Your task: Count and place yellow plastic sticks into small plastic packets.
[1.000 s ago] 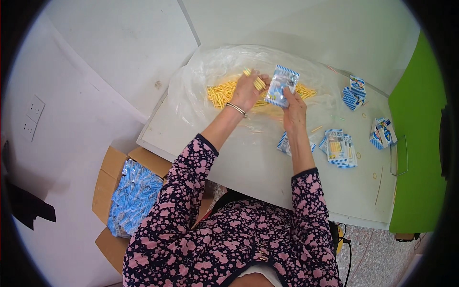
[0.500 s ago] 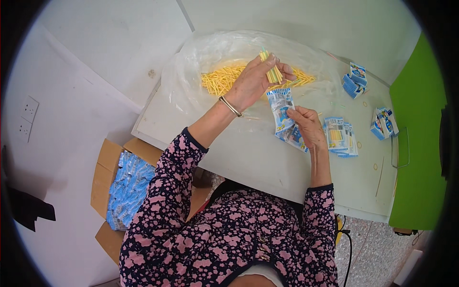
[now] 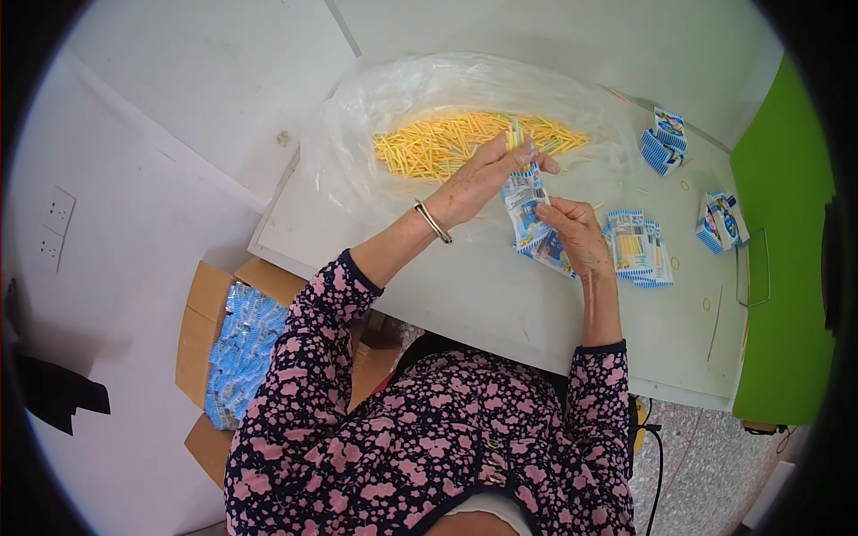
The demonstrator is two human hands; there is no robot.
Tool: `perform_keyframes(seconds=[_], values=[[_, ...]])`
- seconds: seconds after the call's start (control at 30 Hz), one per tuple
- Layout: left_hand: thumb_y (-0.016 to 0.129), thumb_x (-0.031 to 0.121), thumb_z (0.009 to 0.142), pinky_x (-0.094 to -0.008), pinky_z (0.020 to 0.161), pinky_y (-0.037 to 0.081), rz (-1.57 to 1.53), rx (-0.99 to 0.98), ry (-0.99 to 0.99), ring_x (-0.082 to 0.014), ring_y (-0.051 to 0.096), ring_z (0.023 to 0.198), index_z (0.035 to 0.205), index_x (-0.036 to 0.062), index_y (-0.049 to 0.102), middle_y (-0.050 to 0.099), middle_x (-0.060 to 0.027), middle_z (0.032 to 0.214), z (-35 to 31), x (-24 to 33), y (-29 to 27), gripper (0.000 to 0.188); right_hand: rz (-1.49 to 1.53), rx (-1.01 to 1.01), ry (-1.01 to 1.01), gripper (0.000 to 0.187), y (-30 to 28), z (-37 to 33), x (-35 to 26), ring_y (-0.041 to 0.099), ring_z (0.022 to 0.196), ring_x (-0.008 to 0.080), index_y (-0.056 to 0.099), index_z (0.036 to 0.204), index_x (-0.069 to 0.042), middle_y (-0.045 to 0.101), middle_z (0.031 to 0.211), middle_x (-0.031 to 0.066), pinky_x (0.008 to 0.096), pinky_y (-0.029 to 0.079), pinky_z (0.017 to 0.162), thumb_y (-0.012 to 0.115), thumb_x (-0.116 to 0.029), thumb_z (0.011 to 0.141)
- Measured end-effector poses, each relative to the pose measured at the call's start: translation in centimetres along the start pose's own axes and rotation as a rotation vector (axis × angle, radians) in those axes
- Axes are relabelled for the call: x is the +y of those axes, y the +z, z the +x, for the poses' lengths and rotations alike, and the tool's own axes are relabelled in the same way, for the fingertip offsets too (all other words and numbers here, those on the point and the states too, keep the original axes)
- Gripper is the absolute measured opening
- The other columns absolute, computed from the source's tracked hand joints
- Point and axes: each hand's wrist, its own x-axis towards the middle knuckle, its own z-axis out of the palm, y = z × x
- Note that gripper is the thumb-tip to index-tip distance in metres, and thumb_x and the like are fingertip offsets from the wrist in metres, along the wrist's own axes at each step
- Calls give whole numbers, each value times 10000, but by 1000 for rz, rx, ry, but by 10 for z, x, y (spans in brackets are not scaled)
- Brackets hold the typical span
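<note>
A small bundle of thin yellow and green sticks (image 3: 514,138) is held upright in my left hand (image 3: 487,179), whose thumb and fingers close round it. Just below, my right hand (image 3: 579,234) pinches a blue-and-white plastic packet (image 3: 525,207) by its side. The bundle's lower end is at the packet's top edge; my fingers hide whether it is inside. Beneath that packet lies another blue packet (image 3: 556,254) on the table. Beyond my left hand, a large clear plastic bag (image 3: 357,98) lies spread with a heap of loose yellow sticks (image 3: 420,147).
Right of my right hand lies a stack of packets with sticks inside (image 3: 633,246). Farther right are two clusters of blue packets (image 3: 663,147) (image 3: 719,221), several rubber bands and a green panel (image 3: 786,268). An open cardboard box (image 3: 198,335) of blue packets stands at the lower left.
My left hand has moved down and slightly right, bringing the stick bundle to the packet's top. My right hand keeps its grip on the packet, almost unmoved.
</note>
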Motion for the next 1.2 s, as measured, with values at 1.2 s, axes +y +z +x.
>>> perform_keyframes(seconds=[1.2], values=[[574,73,750,-339,748,467,1138,-101,231,-286,574,841,875,53,617,605,-110,894,-6,-41,-129,135,-78,85,39,170,-8,1,7,424,512,-6,662,789,-59,575,651,-59,154,289,458,663,-228,795]])
